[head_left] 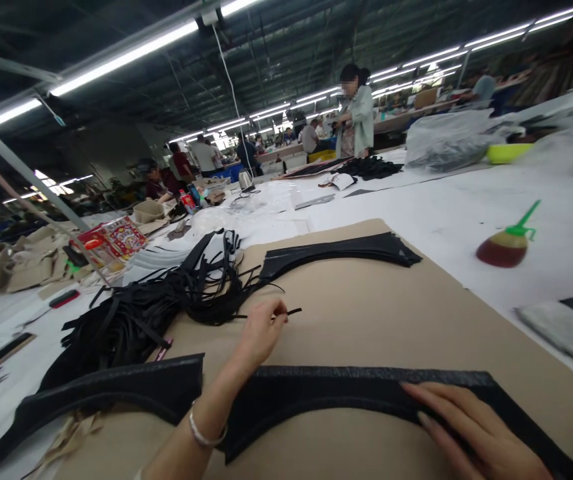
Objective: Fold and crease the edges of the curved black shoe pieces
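Observation:
My left hand (261, 333) reaches forward over the brown board (366, 313) and pinches the end of a thin black strip (292, 311) drawn from a tangled heap of black strips (166, 307). A silver bracelet sits on that wrist. My right hand (471, 427) lies flat with fingers stretched out on a long curved black textured piece (346, 393) near the board's front edge. A second curved black piece (96, 393) lies to the left of it. A stack of curved black pieces (341, 253) rests at the far side of the board.
A squeeze bottle with a green nozzle (509, 243) lies on the white table at right. A red printed packet (111, 241) sits at left. A person in a pale jacket (356, 113) stands at the far table; others work behind. Grey material (561, 327) lies at the right edge.

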`<state>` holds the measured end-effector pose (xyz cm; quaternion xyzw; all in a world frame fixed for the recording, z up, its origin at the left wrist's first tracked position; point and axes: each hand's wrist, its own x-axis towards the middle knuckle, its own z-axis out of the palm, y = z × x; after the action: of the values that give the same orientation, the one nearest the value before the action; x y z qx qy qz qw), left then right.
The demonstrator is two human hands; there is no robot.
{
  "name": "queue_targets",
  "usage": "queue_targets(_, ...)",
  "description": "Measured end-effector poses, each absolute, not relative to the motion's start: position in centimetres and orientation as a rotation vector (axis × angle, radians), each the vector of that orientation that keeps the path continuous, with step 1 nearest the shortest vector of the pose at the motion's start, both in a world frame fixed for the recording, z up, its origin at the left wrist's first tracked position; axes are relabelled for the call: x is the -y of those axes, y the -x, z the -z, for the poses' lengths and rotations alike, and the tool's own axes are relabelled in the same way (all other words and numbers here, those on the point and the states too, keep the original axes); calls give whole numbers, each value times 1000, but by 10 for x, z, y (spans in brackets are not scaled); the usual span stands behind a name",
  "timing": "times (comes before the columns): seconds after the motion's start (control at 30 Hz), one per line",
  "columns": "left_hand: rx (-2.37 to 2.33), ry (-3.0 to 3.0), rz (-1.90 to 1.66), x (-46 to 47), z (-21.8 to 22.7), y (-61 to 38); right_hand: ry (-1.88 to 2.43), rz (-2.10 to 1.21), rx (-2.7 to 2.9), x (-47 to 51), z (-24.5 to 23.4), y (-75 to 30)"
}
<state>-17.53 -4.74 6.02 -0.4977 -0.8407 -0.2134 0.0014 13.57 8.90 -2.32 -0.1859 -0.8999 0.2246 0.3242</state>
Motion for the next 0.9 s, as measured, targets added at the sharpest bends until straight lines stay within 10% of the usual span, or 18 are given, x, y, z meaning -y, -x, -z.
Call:
queue_targets(0.2,2225,1977,830,53,-55,69,763,-1978,1812,-57,-42,-74)
queue_targets(0.63,1879,1920,866,61,-55,51,686,-2383,1637,-50,-63,-76)
queue_targets(0.9,2502,2081,1366,70,-77,58,554,-1849,2125,-63,-81,-86)
